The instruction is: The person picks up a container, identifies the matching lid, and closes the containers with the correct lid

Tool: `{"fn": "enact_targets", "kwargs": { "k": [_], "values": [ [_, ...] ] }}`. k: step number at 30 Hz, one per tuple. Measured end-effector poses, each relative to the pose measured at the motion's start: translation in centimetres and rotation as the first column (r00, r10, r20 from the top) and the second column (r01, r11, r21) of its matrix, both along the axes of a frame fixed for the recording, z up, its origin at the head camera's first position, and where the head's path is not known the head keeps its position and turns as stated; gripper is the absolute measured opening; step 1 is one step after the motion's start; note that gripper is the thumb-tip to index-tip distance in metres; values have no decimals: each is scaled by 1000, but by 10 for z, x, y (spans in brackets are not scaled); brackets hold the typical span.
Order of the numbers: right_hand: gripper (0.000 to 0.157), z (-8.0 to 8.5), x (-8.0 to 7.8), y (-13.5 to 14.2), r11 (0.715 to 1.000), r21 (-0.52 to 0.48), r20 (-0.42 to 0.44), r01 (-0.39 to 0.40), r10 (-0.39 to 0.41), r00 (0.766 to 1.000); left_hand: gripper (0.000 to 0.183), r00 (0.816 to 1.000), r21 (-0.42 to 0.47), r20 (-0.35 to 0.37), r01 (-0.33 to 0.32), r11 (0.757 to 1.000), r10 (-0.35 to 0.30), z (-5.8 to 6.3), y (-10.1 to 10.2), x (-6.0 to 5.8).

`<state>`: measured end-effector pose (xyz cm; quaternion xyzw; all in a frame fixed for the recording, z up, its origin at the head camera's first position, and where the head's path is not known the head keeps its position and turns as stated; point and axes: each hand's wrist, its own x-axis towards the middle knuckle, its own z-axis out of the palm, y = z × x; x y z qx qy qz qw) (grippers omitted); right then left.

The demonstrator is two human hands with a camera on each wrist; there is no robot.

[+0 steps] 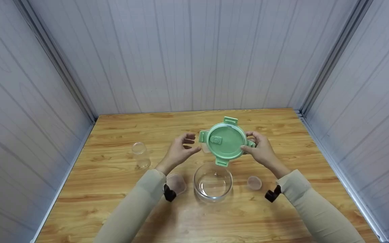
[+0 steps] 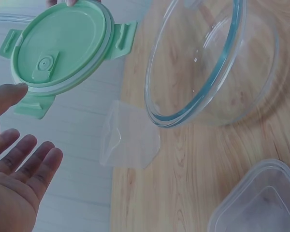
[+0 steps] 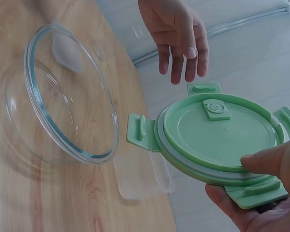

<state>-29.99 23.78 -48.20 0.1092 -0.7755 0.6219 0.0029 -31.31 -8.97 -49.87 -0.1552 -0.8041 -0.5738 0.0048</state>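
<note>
A round green lid (image 1: 228, 141) with clip flaps around its rim is held in the air by my right hand (image 1: 262, 148), thumb on top and fingers beneath its right edge. My left hand (image 1: 180, 150) is beside the lid's left flap, its fingers loosely spread and holding nothing. In the right wrist view a gap shows between the left hand (image 3: 176, 38) and the lid (image 3: 222, 130). Below the lid, a round glass bowl (image 1: 213, 194) stands uncovered on the table; the left wrist view shows the bowl (image 2: 251, 92) with its rim open.
A clear plastic lid (image 1: 177, 184) lies left of the bowl, and a small round one (image 1: 254, 183) is to its right. Behind the green lid is a translucent container (image 2: 130, 137), partly hidden in the head view. A clear jar (image 1: 141, 156) stands at left on the wooden table (image 1: 113, 135).
</note>
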Motion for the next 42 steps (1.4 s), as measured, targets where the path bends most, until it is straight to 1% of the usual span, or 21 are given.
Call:
{"fn": "enact_targets", "kwargs": {
  "k": [6,10,16,20,24,27,30,34,37,42],
  "values": [
    [36,0,4,-7,1000,7,-29,-29,29,999,55,1000,22,-9,18,1000,-18,2,3,0],
    [34,1,8,-10,998,28,-65,-53,55,996,55,998,44,-30,48,998,-47,4,4,0],
    [31,2,12,-15,996,49,-130,-79,85,988,52,994,10,-72,86,996,-85,6,4,2],
    [29,3,16,-19,993,76,-151,-88,99,984,46,989,-15,-96,111,994,-112,7,4,5],
    [28,3,20,-20,990,118,-172,-77,97,980,40,985,-28,-110,130,991,-132,8,3,7],
    [28,3,22,-21,987,144,-196,-65,93,976,34,981,-47,-133,138,989,-143,8,3,9],
    [26,3,23,-22,986,153,-223,-63,96,970,31,975,-52,-149,158,986,-164,7,2,10],
    [24,2,24,-23,986,146,-249,-75,110,962,25,972,-40,-142,185,982,-189,6,1,10],
    [22,0,24,-24,986,140,-263,-90,125,957,19,971,-55,-145,183,982,-189,5,0,11],
    [17,-4,24,-24,984,151,-280,-97,137,950,9,967,-93,-175,171,981,-185,3,-1,12]
  ]
}}
